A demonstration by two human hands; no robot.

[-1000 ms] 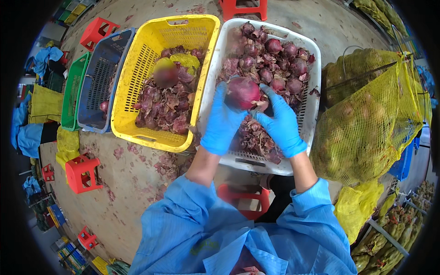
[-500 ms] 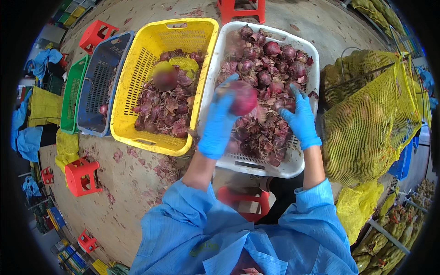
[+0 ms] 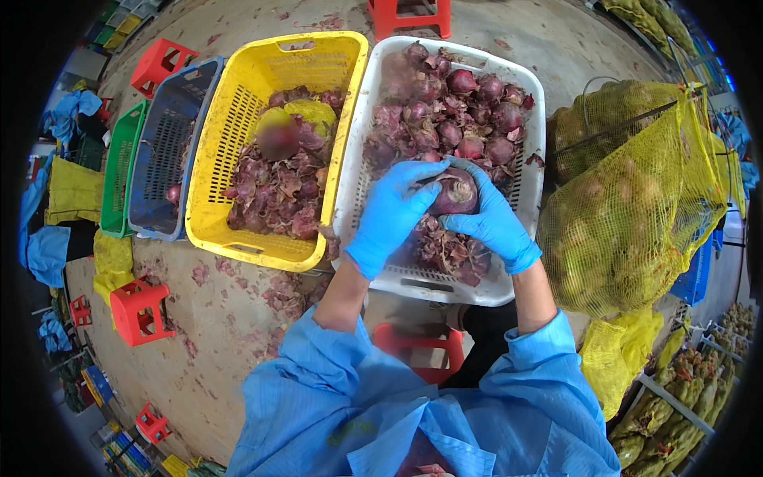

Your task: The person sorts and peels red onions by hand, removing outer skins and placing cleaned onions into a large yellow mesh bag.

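- R hand [image 3: 499, 227] holds red onion [image 3: 458, 195] over white crate [image 3: 485, 296]; L hand [image 3: 388, 219] fingers narrow at its edge, can't tell if pinching;
- handling step imo; next move prob needs steady R grip

Forearms [image 3: 343, 300] converge; left grip [image 3: 396, 211] has fingers [image 3: 421, 170] bent inward; right grip [image 3: 497, 226] curled, thumb [image 3: 462, 225] opposed.

Concrete floor [image 3: 211, 350], scrap-littered; red stools [image 3: 141, 312] spread about.
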